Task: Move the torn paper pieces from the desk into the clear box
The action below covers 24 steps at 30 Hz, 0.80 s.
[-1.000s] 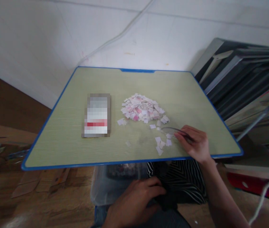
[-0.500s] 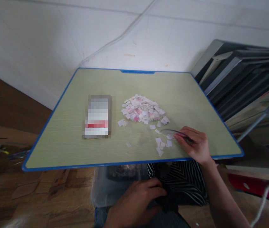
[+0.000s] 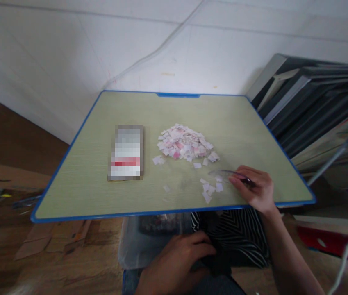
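Note:
My right hand (image 3: 255, 186) is over the right front of the table, its fingers pinched on slim, curved tweezers (image 3: 237, 173). Their tips point left, just above a small loose group of pale paper scraps (image 3: 210, 188). Whether a scrap sits between the tips is too blurred to tell. Behind them, mid-table, lies a heap of small white and pink paper pieces (image 3: 184, 141). Below the table edge my left hand (image 3: 181, 256) rests by my lap, fingers loosely bent and thumb apart, with nothing visible in it.
A pixelated phone-like slab (image 3: 126, 152) lies left of the heap on the blue-edged table (image 3: 75, 192). A translucent plastic bin (image 3: 130, 241) stands below the front edge. Dark flat panels (image 3: 315, 90) lean at the right, and a white wall rises behind.
My right hand has shifted slightly right with the tweezers. One scrap near the tips no longer lies where it was, and the small group looks rearranged. My left hand stays put.

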### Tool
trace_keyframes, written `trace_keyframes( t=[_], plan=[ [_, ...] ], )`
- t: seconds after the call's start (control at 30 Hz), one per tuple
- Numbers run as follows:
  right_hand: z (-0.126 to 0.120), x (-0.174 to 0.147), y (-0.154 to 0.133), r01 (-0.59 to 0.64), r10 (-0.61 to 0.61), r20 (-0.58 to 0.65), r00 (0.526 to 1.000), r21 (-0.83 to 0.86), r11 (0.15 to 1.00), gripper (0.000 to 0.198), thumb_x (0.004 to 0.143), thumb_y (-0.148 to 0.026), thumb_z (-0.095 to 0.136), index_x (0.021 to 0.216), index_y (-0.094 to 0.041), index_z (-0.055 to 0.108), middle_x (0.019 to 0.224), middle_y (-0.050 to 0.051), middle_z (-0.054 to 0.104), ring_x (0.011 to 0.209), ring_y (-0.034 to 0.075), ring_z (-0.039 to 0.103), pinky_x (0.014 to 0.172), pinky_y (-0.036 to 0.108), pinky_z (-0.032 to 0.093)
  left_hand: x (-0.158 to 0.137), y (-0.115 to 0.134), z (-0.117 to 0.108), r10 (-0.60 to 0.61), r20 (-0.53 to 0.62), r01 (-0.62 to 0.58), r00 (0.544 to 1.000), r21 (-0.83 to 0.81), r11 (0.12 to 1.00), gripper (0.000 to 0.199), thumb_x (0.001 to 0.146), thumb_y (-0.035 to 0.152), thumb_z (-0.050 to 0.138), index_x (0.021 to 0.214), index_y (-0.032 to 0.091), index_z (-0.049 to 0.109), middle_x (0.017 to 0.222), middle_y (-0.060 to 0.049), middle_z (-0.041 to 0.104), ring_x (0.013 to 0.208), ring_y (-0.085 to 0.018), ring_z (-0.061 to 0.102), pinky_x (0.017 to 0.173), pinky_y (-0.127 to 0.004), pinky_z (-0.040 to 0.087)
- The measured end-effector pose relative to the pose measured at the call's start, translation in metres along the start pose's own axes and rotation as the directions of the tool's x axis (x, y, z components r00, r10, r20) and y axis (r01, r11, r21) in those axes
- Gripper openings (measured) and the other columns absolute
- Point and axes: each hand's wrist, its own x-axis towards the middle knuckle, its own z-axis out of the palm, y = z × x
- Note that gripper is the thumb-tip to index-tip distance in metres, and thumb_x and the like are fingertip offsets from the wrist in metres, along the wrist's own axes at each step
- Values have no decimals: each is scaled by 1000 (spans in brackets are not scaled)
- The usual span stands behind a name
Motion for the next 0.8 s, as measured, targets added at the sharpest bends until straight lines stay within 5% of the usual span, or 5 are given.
trace_keyframes(
  t=[0.1, 0.27, 0.5, 0.63, 0.8],
  plan=[
    [7, 6, 1, -22, 21, -33, 999, -47, 999, 13, 76, -18, 56, 63, -17, 54, 58, 0, 54, 52, 10, 50, 47, 23, 40, 0, 0, 0, 6, 3, -6, 1000, 12, 1000, 44, 70, 12, 62, 109, 29, 51, 109, 5, 53, 96, -13, 51, 83, -22, 38],
    [17, 14, 0, 43, -39, 97, 994, -42, 998, 8, 80, -18, 52, 74, -17, 58, 68, 2, 58, 62, 11, 54, 55, 23, 44, 1, 1, 0, 2, -2, -2, 1000, 13, 1000, 43, 70, 12, 62, 108, 29, 51, 108, 6, 53, 95, -13, 52, 82, -22, 39],
    [12, 11, -1, -26, 25, -6, 1000, -63, 998, 14, 78, -17, 54, 64, -17, 52, 59, 0, 50, 52, 9, 47, 48, 23, 38, 1, 0, -2, -2, -4, 2, 1000, 7, 1000, 43, 70, 11, 62, 107, 29, 52, 107, 6, 54, 96, -12, 52, 81, -22, 38],
    [12, 11, -1, -21, 23, 37, 999, -56, 998, 15, 79, -16, 53, 64, -17, 51, 58, -1, 49, 51, 9, 46, 47, 22, 37, 1, 0, -2, -5, 1, 5, 1000, 0, 1000, 43, 70, 12, 62, 108, 29, 51, 108, 6, 54, 96, -13, 52, 82, -22, 38],
    [15, 11, -1, 95, -94, 138, 986, -1, 995, 7, 80, -15, 53, 73, -15, 55, 65, 1, 54, 58, 9, 51, 52, 20, 42, 1, 0, -1, -2, 3, 2, 1000, 11, 1000, 42, 71, 12, 62, 107, 29, 51, 108, 6, 53, 95, -13, 52, 81, -22, 39]
  ],
)
